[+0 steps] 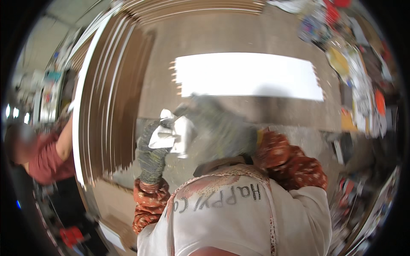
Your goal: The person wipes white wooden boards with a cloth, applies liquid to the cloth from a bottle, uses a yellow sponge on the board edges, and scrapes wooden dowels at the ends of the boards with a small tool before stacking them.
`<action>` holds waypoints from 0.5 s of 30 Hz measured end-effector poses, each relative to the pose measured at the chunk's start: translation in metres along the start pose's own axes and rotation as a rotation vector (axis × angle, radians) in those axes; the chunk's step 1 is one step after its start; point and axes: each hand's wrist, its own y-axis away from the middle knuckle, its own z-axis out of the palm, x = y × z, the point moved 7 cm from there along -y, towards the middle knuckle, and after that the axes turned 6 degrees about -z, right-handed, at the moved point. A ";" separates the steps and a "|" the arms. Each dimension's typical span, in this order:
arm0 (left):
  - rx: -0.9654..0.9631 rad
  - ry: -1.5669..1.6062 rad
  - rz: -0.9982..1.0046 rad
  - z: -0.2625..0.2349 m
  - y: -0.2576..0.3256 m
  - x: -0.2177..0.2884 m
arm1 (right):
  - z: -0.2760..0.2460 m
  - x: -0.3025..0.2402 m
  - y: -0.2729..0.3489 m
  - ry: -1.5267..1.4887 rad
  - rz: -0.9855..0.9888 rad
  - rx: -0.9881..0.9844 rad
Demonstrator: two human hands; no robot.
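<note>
A crumpled white cloth [183,130] hangs between my two gloved hands, in front of my apron. My left hand [153,147], in a grey knit glove, is closed on the cloth. In the same kind of glove, my right hand [218,128] reaches across toward the cloth; motion smears it, so its fingers and grip do not show clearly. Just beyond my hands lies a long white panel [245,76] with small brown bits sticking out at both ends. A shadow falls on its near edge.
The panel rests on a brown work surface [164,77]. Stacked white-edged brown boards [111,94] stand at left, with more boards [192,8] at the far edge. Bags and papers [361,85] crowd the right side. A person in a red shirt [51,155] is beyond the left stack.
</note>
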 end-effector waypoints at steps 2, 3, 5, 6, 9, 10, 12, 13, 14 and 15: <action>-0.198 0.242 0.029 0.040 0.004 0.007 | 0.032 0.003 0.005 -0.564 -0.055 0.286; -0.291 0.257 0.092 0.054 0.006 0.018 | 0.018 -0.001 0.014 -0.438 -0.154 0.334; -0.503 0.040 0.401 0.069 0.000 0.044 | -0.033 -0.019 0.048 0.156 -0.440 0.412; -0.473 0.094 0.352 0.071 -0.004 0.056 | -0.056 -0.032 0.062 0.350 -0.449 0.467; -0.218 0.044 0.234 0.062 -0.041 0.044 | -0.124 -0.059 0.108 0.829 -0.201 0.626; -0.091 -0.069 0.192 0.052 -0.060 0.025 | -0.142 -0.055 0.126 0.860 -0.181 0.708; -0.066 -0.246 0.299 0.042 -0.102 -0.028 | -0.161 -0.049 0.151 0.988 -0.036 0.740; -0.065 -0.330 0.352 0.049 -0.114 -0.041 | -0.169 -0.043 0.167 1.077 0.098 0.742; -0.022 -0.482 0.364 0.060 -0.114 -0.037 | -0.182 -0.032 0.185 1.103 0.226 0.749; 0.025 -0.634 0.368 0.071 -0.110 -0.032 | -0.196 -0.017 0.203 1.124 0.353 0.751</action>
